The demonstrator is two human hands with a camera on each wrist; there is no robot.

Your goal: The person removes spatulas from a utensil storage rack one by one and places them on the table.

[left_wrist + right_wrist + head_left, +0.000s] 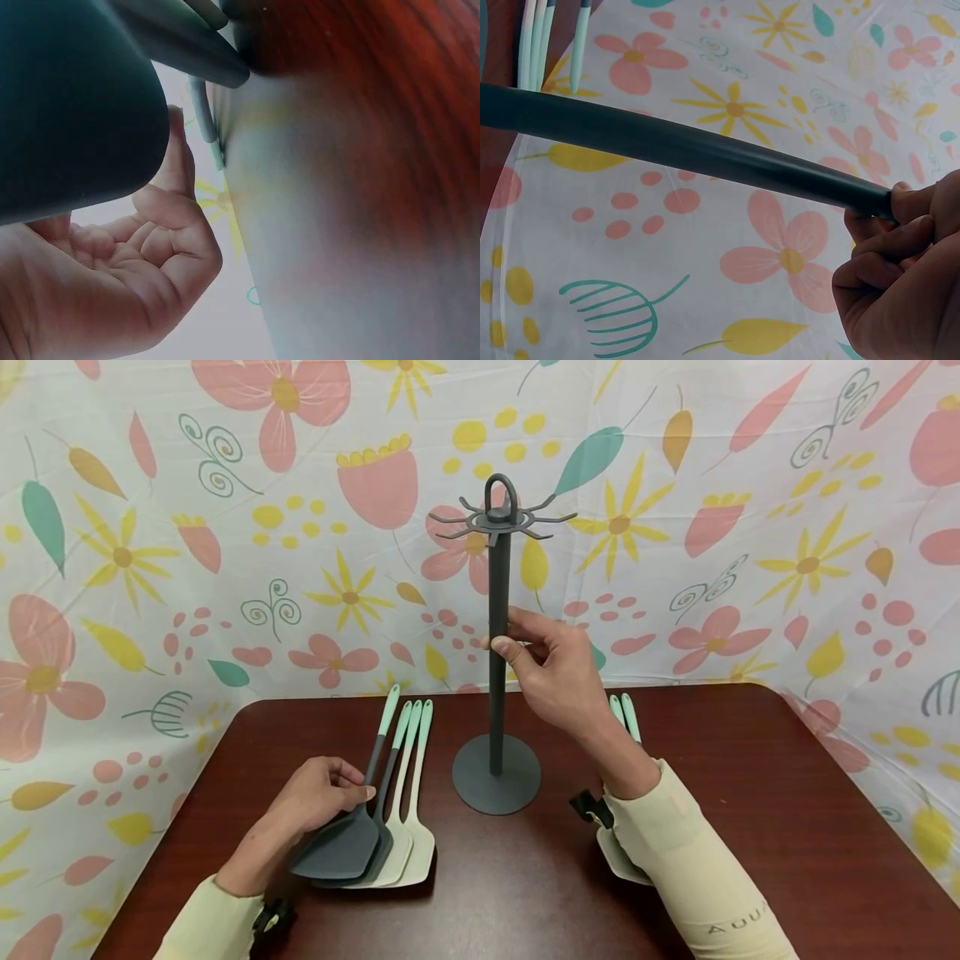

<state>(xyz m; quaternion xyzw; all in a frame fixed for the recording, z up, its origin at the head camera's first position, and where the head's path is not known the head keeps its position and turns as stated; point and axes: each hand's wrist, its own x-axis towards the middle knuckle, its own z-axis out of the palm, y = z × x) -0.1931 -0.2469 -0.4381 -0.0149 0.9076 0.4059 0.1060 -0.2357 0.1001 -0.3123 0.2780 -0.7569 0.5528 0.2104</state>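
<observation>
My left hand [318, 793] pinches the neck of a dark grey spatula [341, 847] with a mint-green handle end. That spatula lies over the left side of a row, with another dark spatula [388, 743] and two cream spatulas [425, 852] beside it. In the left wrist view, a broad dark blade [75, 112] covers part of the fingers. A grey utensil stand [497, 710] rises upright from a round base, with bare hooks radiating at its top. Around its pole [705, 154], my right hand [558, 672] grips with thumb and fingers at mid-height.
Two mint-green handles [630, 714] and a cream blade [621, 862] show around my right forearm, which hides their middles. Everything rests on a dark red-brown table [510, 893]. A flower-patterned cloth [645, 410] hangs close behind the table's far edge.
</observation>
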